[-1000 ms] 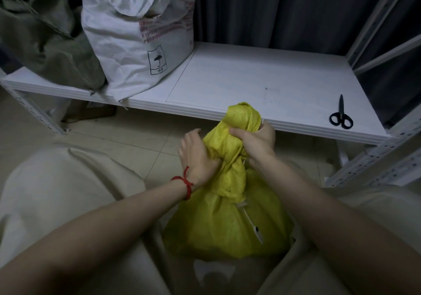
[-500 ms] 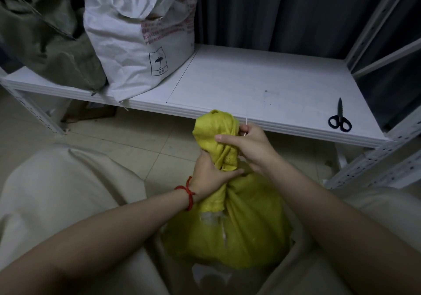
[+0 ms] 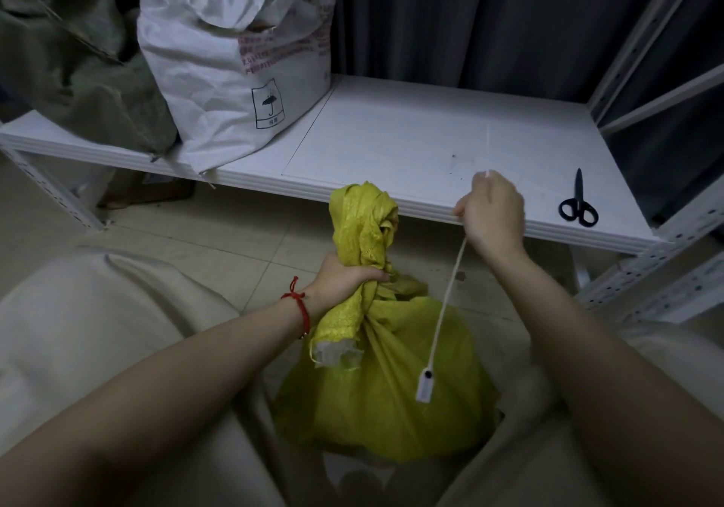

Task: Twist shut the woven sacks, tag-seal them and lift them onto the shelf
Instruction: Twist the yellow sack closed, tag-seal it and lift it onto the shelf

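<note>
A yellow woven sack (image 3: 391,397) stands on the floor between my knees, its neck twisted into a rope. My left hand (image 3: 344,277), with a red string at the wrist, grips that twisted neck. My right hand (image 3: 491,212) is raised to the right of the sack top and pinches a white tag seal (image 3: 444,310) by its strap. The strap hangs down in front of the sack, with the tag's white head dangling at its lower end. The white shelf (image 3: 431,142) runs just beyond the sack.
A white woven sack (image 3: 235,60) and a grey-green sack (image 3: 74,64) stand on the shelf's left part. Black scissors (image 3: 578,203) lie near the shelf's right front corner. White perforated shelf uprights (image 3: 666,271) rise at the right. Tiled floor lies below the shelf.
My right hand has left the sack neck and moved up and right, drawing the tag seal out full length. My left hand has closed fully round the twisted neck.
</note>
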